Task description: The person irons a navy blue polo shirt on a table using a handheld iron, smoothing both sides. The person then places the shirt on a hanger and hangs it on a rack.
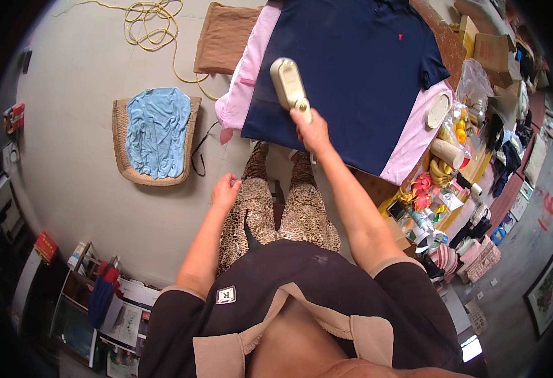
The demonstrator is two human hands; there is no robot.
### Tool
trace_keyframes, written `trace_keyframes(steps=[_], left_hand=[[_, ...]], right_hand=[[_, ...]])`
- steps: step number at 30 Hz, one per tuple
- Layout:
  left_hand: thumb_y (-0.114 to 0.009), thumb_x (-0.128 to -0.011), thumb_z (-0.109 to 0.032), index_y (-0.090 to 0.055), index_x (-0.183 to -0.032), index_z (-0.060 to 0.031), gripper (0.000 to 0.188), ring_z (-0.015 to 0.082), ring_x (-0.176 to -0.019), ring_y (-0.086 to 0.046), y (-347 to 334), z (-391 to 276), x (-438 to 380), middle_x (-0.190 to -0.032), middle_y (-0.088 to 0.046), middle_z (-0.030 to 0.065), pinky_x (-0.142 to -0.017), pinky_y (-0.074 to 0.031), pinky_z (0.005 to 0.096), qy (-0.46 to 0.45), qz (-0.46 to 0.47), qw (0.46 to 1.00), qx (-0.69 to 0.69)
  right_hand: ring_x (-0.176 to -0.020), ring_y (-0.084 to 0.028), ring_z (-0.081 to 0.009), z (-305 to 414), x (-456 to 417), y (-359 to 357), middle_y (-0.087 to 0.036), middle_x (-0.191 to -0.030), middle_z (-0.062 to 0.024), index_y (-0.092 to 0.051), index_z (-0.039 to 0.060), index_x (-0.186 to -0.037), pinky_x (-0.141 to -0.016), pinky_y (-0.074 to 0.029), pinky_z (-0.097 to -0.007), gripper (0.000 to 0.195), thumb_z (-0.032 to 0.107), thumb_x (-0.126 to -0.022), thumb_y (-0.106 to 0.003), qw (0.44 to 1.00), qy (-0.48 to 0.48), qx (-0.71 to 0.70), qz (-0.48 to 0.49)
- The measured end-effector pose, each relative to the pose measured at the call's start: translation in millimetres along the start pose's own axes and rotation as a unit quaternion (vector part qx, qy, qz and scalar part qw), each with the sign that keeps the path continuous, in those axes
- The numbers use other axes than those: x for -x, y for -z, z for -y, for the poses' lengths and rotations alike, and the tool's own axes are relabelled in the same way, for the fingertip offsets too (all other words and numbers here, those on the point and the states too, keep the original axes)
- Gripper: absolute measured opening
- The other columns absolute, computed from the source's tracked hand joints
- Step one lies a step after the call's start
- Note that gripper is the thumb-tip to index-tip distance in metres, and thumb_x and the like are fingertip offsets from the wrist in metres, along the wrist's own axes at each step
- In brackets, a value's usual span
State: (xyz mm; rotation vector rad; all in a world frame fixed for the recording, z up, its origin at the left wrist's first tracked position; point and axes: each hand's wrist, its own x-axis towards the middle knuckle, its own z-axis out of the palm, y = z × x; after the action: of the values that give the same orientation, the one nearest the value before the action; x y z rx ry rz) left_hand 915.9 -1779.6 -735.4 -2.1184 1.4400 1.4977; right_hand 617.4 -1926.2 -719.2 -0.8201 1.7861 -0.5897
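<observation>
My right hand grips the handle of a cream handheld garment steamer. Its long head is over the lower left part of a navy short-sleeved shirt spread flat. I cannot tell whether the head touches the fabric. Beneath the shirt lies a pink cloth, showing along both sides of the table. On the cloth's right edge rests an oval cream tray-like base. My left hand hangs beside my left thigh, fingers loosely curled, with nothing visible in it.
A wicker chair with a light blue cloth stands at left. Near a brown cushioned seat, a yellow cord coils on the floor. Bananas, dragon fruit, bottles and boxes crowd the table's right side.
</observation>
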Motion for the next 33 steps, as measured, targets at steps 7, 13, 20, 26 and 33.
trace_keyframes(steps=[7,13,20,26,33], left_hand=[[-0.071,-0.088,-0.029,-0.065,-0.106,-0.0104,0.027,0.0263,-0.088,-0.065,27,17,17,-0.092,-0.067,0.0082,-0.078,-0.052,0.0399,-0.029,-0.015,0.997,-0.064],[-0.071,-0.088,-0.026,-0.067,-0.104,-0.0075,0.025,0.0270,-0.090,-0.066,44,2,-9,-0.095,-0.069,0.0090,-0.081,-0.052,0.0391,-0.063,-0.112,0.992,-0.005],[-0.078,-0.083,-0.025,-0.066,-0.103,-0.0049,0.031,0.0267,-0.094,-0.067,18,-103,-89,-0.101,-0.071,0.0119,-0.085,-0.052,0.0385,-0.101,-0.183,0.973,0.100],[-0.083,-0.079,-0.022,-0.063,-0.098,-0.0032,0.033,0.0207,-0.083,-0.064,-1,-105,-108,-0.089,-0.067,0.0071,-0.077,-0.050,0.0356,0.020,-0.181,0.973,0.145],[-0.075,-0.088,-0.013,-0.063,-0.104,-0.0054,0.022,0.0131,-0.078,-0.062,23,-94,-105,-0.088,-0.066,0.0024,-0.068,-0.048,0.0260,0.074,-0.011,0.922,0.379]], right_hand=[[-0.090,-0.070,-0.0305,-30,126,-27,-0.071,-0.094,-0.0187,-0.064,0.0042,-0.106,-0.081,-0.053,-0.0412,0.054,0.054,-0.086,-0.070,0.977,-0.041,0.131,0.164],[-0.095,-0.070,-0.0352,-1,127,-13,-0.072,-0.099,-0.0203,-0.067,0.0076,-0.106,-0.084,-0.053,-0.0439,0.048,0.051,-0.086,-0.069,0.980,0.001,0.129,0.152],[-0.090,-0.070,-0.0348,-41,101,35,-0.072,-0.095,-0.0187,-0.066,0.0077,-0.107,-0.079,-0.054,-0.0431,0.052,0.055,-0.085,-0.069,0.989,-0.042,0.132,0.059],[-0.088,-0.069,-0.0386,-54,96,65,-0.072,-0.090,-0.0185,-0.066,0.0084,-0.101,-0.077,-0.053,-0.0461,0.048,0.052,-0.083,-0.071,0.981,0.002,0.191,0.033],[-0.084,-0.070,-0.0355,31,24,17,-0.072,-0.086,-0.0178,-0.068,0.0072,-0.099,-0.074,-0.053,-0.0432,0.056,0.060,-0.081,-0.071,0.977,0.042,0.172,0.116]])
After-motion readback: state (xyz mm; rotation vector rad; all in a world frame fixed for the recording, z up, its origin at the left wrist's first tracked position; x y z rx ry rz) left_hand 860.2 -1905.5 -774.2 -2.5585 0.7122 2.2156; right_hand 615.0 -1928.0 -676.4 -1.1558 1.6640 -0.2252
